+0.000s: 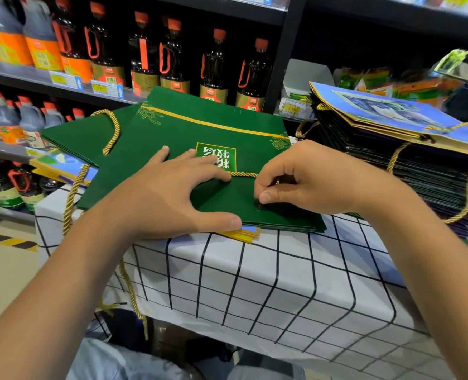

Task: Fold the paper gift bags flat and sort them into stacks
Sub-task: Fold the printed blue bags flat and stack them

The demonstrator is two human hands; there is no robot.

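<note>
A flat green gift bag (205, 127) with a gold stripe lies on top of other green bags on the checked tablecloth (282, 283). My left hand (169, 193) presses flat on its near left part, fingers spread. My right hand (306, 179) pinches the bag's gold rope handle (243, 174) near the hole by the bag's front edge. A second green bag (79, 135) sticks out to the left, its gold cord hanging over the table edge. Blue and yellow bag edges (247, 235) show beneath the green pile.
A tall stack of flat blue and dark bags (408, 138) with gold cords stands at the right. Shelves of dark bottles (172, 58) run behind the table. The tablecloth hangs over the near edge, and the floor (5, 270) lies to the left.
</note>
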